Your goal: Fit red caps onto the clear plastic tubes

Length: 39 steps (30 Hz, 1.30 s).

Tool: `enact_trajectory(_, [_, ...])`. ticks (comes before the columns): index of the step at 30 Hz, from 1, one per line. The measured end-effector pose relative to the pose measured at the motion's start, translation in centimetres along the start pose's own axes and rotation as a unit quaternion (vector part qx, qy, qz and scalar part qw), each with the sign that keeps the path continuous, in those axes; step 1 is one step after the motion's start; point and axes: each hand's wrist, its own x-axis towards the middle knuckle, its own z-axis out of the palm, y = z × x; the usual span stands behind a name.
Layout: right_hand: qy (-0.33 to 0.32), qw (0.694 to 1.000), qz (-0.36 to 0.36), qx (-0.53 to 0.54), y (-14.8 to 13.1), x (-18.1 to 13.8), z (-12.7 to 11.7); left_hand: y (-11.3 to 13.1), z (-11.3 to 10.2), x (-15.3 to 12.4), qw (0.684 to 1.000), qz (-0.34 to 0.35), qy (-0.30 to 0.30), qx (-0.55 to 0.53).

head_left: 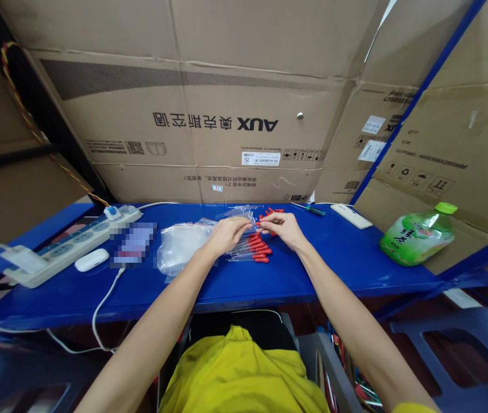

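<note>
Close together above the blue table, both my hands are closed in a pinch. My left hand (230, 234) grips a thin glass tube, mostly hidden by the fingers. In my right hand (286, 228) is a red rubber bulb (259, 224), which meets the tube's end between the two hands. Just below lie several glass droppers (255, 250) in a row, their red bulbs pointing right. Loose glass tubes (244, 210) lie behind my left hand. Behind my right hand are more red bulbs (275, 211), partly covered by it.
Transparent zip bags (181, 246) lie left of my left arm. Farther left are a phone (134, 244), a white earbud case (92, 260) and a power strip (76, 244). A screwdriver (315, 210), a white power bank-like block (351, 215) and a green bottle (416, 236) sit at the right.
</note>
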Motion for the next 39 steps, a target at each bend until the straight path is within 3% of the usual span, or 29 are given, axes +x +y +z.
enact_trajectory(6, [-0.006,0.984,-0.068,-0.165,0.4,0.4,-0.9,0.3,0.0,0.3,0.996,-0.056,-0.036,0.058])
enact_trajectory(10, [-0.038,0.963,-0.104,-0.245,1.2,0.7,-1.3,-0.7,0.1,0.1,0.991,-0.072,-0.04,0.105])
enact_trajectory(19, [-0.071,0.915,-0.117,-0.379,2.3,0.7,-1.0,-2.5,0.9,-0.4,0.987,-0.097,-0.067,0.111])
enact_trajectory(23, [-0.062,0.867,-0.142,-0.474,2.4,0.7,-1.4,-2.4,1.0,-0.3,0.987,-0.099,-0.073,0.107])
enact_trajectory(26, [-0.067,0.815,-0.132,-0.56,2.1,0.6,-1.4,-2.6,1.2,-0.2,0.988,-0.09,-0.07,0.105])
enact_trajectory(29, [-0.073,0.787,-0.116,-0.601,1.6,0.4,-1.1,-2.9,1.3,-0.3,0.989,-0.085,-0.068,0.101])
enact_trajectory(39, [-0.081,0.777,-0.125,-0.612,1.3,0.4,-0.7,-1.9,1.1,-0.1,0.984,-0.11,-0.085,0.114])
